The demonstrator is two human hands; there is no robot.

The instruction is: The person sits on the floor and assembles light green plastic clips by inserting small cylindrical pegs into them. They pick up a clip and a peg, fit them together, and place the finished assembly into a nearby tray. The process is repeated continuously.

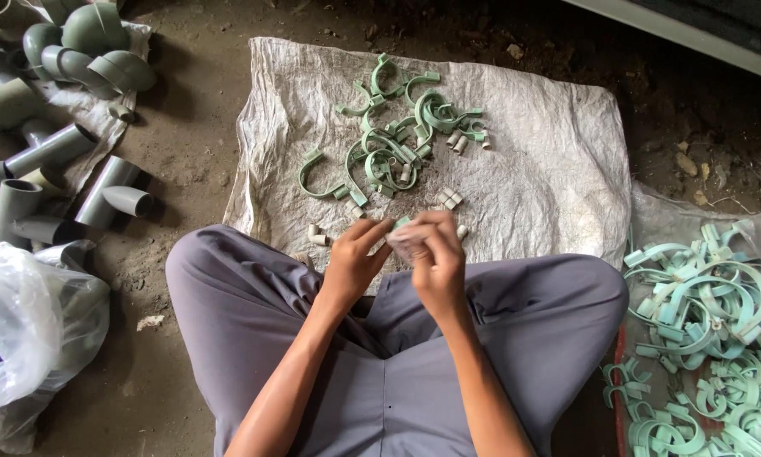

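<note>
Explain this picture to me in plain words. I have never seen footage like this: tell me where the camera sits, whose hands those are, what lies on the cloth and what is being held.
The one picture comes from a camera worn on a person's head, looking down at their own lap; they sit cross-legged on a dirt floor in grey trousers. The left hand and right hand meet over the knees and pinch a small pale green piece between the fingertips; it is too hidden to tell more. In front lies a white woven sack, spread flat, with a loose pile of green curved plastic clips and some small whitish pieces. A bigger heap of clips lies at the right; grey pipe fittings and a clear plastic bag at the left.
</note>
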